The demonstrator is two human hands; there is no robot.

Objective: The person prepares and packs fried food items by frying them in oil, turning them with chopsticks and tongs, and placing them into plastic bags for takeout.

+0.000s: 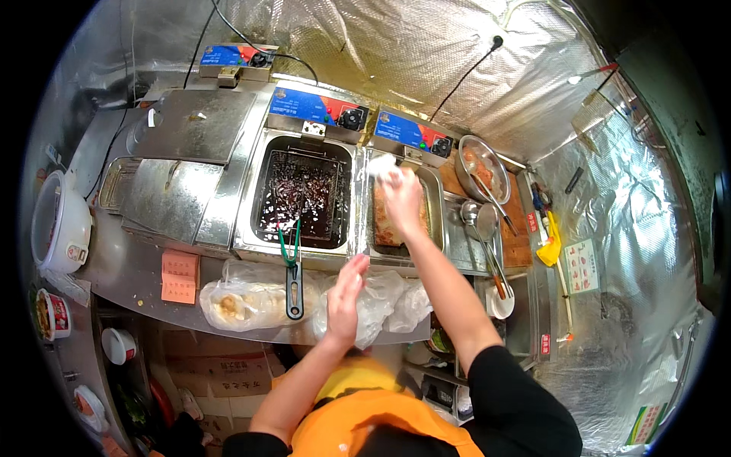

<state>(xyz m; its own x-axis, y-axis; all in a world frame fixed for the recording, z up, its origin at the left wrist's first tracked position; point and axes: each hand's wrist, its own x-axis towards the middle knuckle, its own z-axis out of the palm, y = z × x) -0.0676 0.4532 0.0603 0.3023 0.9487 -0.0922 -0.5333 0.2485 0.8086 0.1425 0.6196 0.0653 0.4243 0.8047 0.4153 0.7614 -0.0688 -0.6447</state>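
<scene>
My right hand is shut on a crumpled white cloth or tissue, above the back of the right-hand fryer vat. Orange-brown contents show in that vat beneath my hand. My left hand holds nothing; it hovers, fingers extended, over clear plastic bags at the counter's front. The left fryer vat contains dark oil and a wire basket. Tongs with green tips and a black handle lie across its front edge.
At back right, a steel bowl of raw-looking meat sits on a wooden board. Ladles rest beside the right vat. Metal lids cover the left side. Farther left stand a white rice cooker and orange notes.
</scene>
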